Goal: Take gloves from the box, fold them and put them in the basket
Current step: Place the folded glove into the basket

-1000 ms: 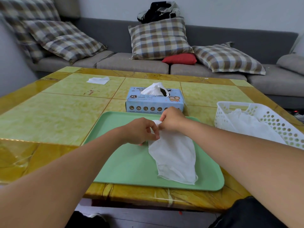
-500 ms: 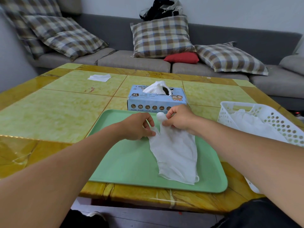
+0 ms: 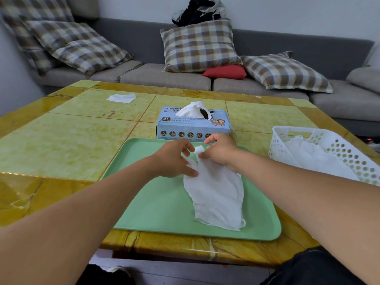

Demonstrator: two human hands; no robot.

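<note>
A white glove (image 3: 216, 194) lies lengthwise on the green tray (image 3: 160, 204), its cuff end toward me. My left hand (image 3: 174, 159) pinches the glove's far left part, where its fingers are. My right hand (image 3: 221, 152) pinches the glove's far end beside it. The blue glove box (image 3: 193, 125) stands just behind the tray with a white glove sticking out of its top slot. The white perforated basket (image 3: 337, 149) sits at the right with several white gloves inside.
A loose white sheet (image 3: 121, 98) lies on the far left of the yellow tiled table (image 3: 61, 140). A grey sofa with checked cushions (image 3: 197, 46) runs behind the table. The table's front edge is close to my knees.
Both hands stayed at the glove's far end and shifted their fingers on it; my right hand moved slightly right. The glove's body has flattened a little on the tray.
</note>
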